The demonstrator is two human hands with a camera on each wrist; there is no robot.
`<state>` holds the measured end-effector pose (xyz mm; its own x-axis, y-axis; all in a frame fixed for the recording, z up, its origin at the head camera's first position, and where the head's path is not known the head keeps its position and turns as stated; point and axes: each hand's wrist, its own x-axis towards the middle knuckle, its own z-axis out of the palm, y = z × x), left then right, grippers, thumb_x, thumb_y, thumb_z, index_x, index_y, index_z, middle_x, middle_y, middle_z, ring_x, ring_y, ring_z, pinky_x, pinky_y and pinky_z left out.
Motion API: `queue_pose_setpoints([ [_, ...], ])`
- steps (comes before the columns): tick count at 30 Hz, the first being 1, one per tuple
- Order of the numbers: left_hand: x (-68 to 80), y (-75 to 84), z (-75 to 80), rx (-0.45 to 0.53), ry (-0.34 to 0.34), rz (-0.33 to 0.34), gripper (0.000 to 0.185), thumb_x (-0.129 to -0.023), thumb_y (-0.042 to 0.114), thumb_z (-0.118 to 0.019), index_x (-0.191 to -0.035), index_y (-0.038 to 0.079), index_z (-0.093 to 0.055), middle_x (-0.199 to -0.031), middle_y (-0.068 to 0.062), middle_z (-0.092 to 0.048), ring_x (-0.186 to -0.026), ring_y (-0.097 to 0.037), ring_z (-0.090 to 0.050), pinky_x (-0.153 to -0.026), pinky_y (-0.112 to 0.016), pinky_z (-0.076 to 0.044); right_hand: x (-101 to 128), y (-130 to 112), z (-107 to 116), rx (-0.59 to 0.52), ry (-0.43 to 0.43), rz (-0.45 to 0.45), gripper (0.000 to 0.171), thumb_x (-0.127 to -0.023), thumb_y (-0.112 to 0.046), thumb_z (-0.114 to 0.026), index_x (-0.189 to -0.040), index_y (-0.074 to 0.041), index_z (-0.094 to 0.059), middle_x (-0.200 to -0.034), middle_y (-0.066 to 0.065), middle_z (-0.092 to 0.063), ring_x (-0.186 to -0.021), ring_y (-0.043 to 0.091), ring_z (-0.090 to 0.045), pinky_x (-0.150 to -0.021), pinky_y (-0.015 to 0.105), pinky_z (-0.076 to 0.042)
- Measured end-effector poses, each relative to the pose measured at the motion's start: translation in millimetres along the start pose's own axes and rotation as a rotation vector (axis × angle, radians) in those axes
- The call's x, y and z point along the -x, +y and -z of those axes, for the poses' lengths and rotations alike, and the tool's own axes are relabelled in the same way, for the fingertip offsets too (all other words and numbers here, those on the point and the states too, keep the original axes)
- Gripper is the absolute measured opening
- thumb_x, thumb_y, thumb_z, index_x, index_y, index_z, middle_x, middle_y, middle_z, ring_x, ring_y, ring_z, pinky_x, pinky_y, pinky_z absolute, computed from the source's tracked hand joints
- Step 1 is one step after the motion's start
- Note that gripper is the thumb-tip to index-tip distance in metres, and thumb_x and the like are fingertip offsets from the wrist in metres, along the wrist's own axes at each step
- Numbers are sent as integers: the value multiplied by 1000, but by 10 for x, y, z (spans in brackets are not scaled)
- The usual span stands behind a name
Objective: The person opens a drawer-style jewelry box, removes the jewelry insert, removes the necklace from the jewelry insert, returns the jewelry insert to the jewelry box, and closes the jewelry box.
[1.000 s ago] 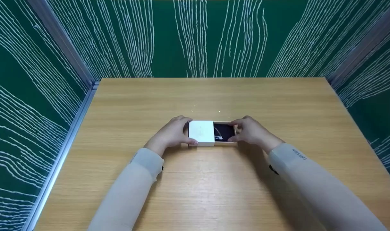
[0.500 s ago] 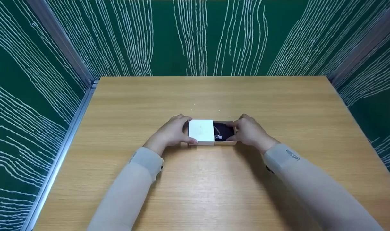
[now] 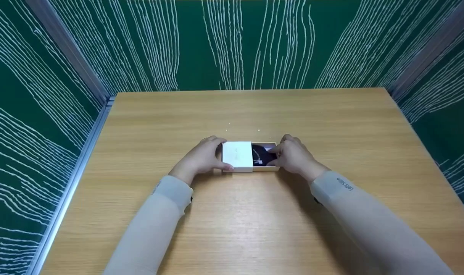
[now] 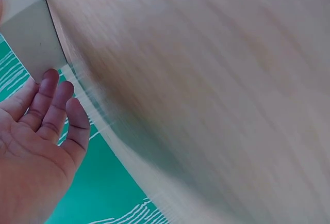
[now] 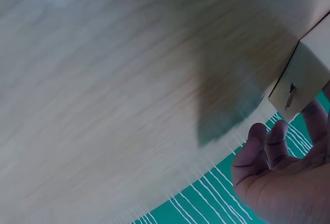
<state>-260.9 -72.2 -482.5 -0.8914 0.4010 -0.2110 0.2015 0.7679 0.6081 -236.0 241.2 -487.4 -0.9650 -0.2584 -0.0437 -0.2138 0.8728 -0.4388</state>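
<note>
Gripping the white sleeve of a small sliding box, the left hand has its thumb along the near edge and its fingers curled over the far edge, right in the middle of the wooden table. The right hand holds the other end, fingers and thumb pinching the inner tray, which sticks out to the right of the sleeve. The tray shows a dark lining, and on it lies a thin silvery piece of jewellery, too small to make out in detail. Both hands are closed on the box, one at each end, with sleeve and tray resting flat on the table.

From the left wrist camera, the fingers touch a pale corner of the box, the wood blurred beyond it. From the right wrist camera, the fingers sit just beside a box corner bearing a small dark mark.

A few tiny pale specks lie on the table just beyond the box. Green walls with white wavy lines stand round the table on three sides, and light long sleeves cover both forearms
</note>
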Motion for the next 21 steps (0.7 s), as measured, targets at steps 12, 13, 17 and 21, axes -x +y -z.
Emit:
queue_pose_setpoints([
  [12,18,4,-12,18,-2,34,112,-82,52,-102,-173,17,-47,-178,-5,-47,-169,-31,-39,-142,-52,-30,8,8,-26,-68,9,37,37,-90,-22,-97,-122,-7,-87,-103,11,-69,-101,27,-56,-97,46,-44],
  [13,21,7,-7,19,-2,32,112,-82,52,-102,-173,17,-47,-178,-6,-47,-169,-31,-39,-142,-53,-31,7,5,-24,-72,9,34,37,-90,-22,-97,-122,-7,-87,-103,11,-68,-101,27,-55,-97,46,-44],
  [17,28,18,2,25,-1,25,112,-81,51,-103,-172,17,-47,-178,-6,-47,-169,-31,-40,-142,-53,-31,2,-3,-24,-75,10,19,36,-90,-22,-97,-122,-9,-88,-106,10,-67,-103,27,-55,-97,44,-43],
  [21,18,19,-1,22,-2,30,111,-82,51,-103,-172,18,-47,-178,-6,-47,-169,-31,-40,-142,-53,-30,-8,4,-25,-74,4,23,33,-92,-23,-96,-121,-9,-88,-109,11,-68,-106,28,-56,-100,46,-44],
])
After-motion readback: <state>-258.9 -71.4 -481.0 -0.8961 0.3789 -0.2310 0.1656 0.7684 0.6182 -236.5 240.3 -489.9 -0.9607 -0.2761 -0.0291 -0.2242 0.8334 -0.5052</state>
